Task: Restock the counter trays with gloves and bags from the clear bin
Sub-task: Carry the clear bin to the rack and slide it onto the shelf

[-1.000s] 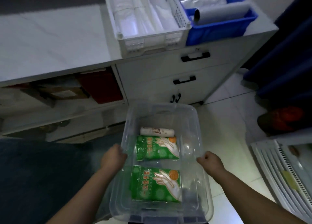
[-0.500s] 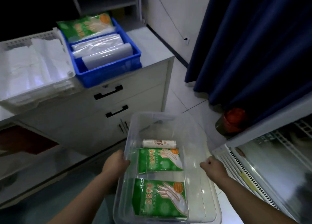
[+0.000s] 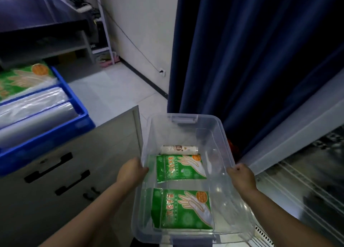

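The left hand (image 3: 133,172) and right hand (image 3: 241,176) each grip a long rim of the clear bin (image 3: 183,116), carrying it level. That keeps the near glove pack (image 3: 181,209), the far glove pack (image 3: 178,167) and a small roll (image 3: 178,149), probably bags though its label is blurred, flat inside. Farther left, the blue tray (image 3: 81,123) on the drawer unit (image 3: 104,153) sits part-filled, likely their destination.

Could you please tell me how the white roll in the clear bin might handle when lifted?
The white roll is a cylinder lying sideways in the clear bin, so it probably rolls if nudged. It looks small, likely light. Its smooth wrapper may slip in a grip.
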{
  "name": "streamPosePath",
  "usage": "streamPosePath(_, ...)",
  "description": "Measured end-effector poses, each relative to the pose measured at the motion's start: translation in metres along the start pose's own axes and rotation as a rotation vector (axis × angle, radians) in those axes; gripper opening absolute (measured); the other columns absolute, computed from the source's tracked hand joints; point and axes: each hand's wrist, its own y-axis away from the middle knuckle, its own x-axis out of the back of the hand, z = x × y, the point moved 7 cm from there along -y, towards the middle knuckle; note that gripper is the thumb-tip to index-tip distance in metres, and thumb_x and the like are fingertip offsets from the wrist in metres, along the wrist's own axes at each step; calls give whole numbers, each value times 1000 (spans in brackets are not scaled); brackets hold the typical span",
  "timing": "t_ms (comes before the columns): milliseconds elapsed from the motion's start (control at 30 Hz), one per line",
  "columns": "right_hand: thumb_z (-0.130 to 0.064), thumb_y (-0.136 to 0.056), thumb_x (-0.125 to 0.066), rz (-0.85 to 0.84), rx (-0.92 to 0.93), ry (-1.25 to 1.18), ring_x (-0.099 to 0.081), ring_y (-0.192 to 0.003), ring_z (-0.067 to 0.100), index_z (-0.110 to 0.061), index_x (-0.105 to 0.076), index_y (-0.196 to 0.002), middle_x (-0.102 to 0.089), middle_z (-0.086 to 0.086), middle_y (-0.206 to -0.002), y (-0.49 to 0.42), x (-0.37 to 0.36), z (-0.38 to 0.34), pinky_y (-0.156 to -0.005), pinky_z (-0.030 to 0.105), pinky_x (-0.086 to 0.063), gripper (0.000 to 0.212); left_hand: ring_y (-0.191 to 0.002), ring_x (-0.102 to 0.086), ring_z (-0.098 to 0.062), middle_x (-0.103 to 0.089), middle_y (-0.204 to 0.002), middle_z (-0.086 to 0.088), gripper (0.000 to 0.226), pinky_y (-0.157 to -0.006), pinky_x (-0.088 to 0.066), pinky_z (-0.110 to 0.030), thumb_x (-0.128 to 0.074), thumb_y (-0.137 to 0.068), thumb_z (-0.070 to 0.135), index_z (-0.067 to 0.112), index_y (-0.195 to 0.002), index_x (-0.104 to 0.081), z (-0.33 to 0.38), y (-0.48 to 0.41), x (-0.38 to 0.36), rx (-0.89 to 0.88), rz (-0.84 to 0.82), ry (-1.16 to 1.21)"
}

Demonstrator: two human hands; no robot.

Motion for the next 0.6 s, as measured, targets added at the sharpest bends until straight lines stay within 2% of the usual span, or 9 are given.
streamPosePath(100,-16,-84,-59,57,-13,-25,-46,-60,22,-13,-44,-62,-49,4,-62,-43,11,-27,-56,29,-35,27,-74,-55,-25,-59,-82,-7,20,-61,-38,-28,-62,-82,30,11,-84,-54,37,-54,15,-77,-10,17)
streamPosePath(333,-16,-83,-59,164,-29,-52,-47,-54,17,-12,-46,-62,-51,3,-60,-126,27,-112,-51,26,-35,25,-70,-50,-22,-55,-75,-2,21,-57,-34,-29,-62,-81,32,14,-79,-50,110,-175,83,-230,61,14)
streamPosePath(467,-15,-81,-60,195,-27,-97,-49,-57,19,-9,-51,-67,-55,4,-64,-172,22,-160,-53,28,-38,18,-72,-55,-22,-57,-75,-2,20,-59,-42,-29,-61,-82,31,13,-85,-54,138,-237,114,-269,88,34)
streamPosePath(600,-16,-80,-62,192,-10,-92,-53,-62,25,-6,-54,-69,-58,7,-65,-227,11,-201,-59,32,-42,17,-62,-48,-13,-50,-66,4,18,-49,-31,-25,-61,-82,31,16,-79,-50,151,-293,130,-260,114,46)
